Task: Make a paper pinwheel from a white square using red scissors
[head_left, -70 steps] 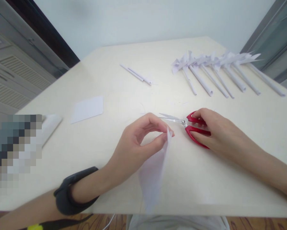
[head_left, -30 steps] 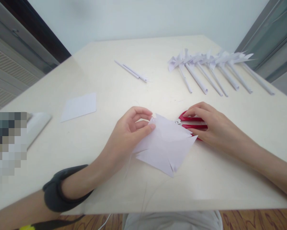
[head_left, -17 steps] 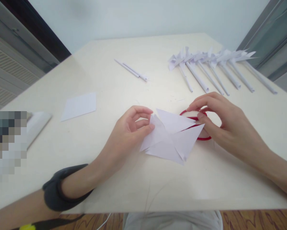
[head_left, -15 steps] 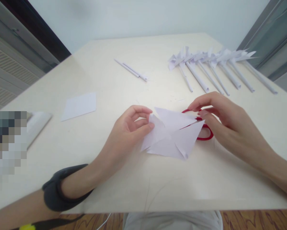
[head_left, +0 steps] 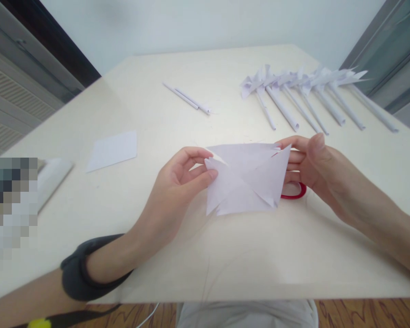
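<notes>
A white sheet of paper (head_left: 247, 177), with slits cut from its corners toward the middle, is held up above the table. My left hand (head_left: 187, 182) pinches its left edge between thumb and fingers. At the right edge, the fingers of my right hand (head_left: 314, 168) are behind or against the paper, with the thumb raised away from it. Under the right side of the sheet lie scissors, and one red scissor handle (head_left: 295, 197) shows; the blades are hidden by the paper.
White paper pinwheels on rolled sticks (head_left: 303, 91) lie in a row at the back right. Two thin paper rolls (head_left: 187, 98) rest at the back middle. A flat white paper stack (head_left: 114, 151) lies left. A white object (head_left: 56, 180) sits partly blurred at the far left.
My right hand has left the scissors and turned thumb-up at the paper's right edge. The paper has turned and levelled out, still pinched in my left hand.
</notes>
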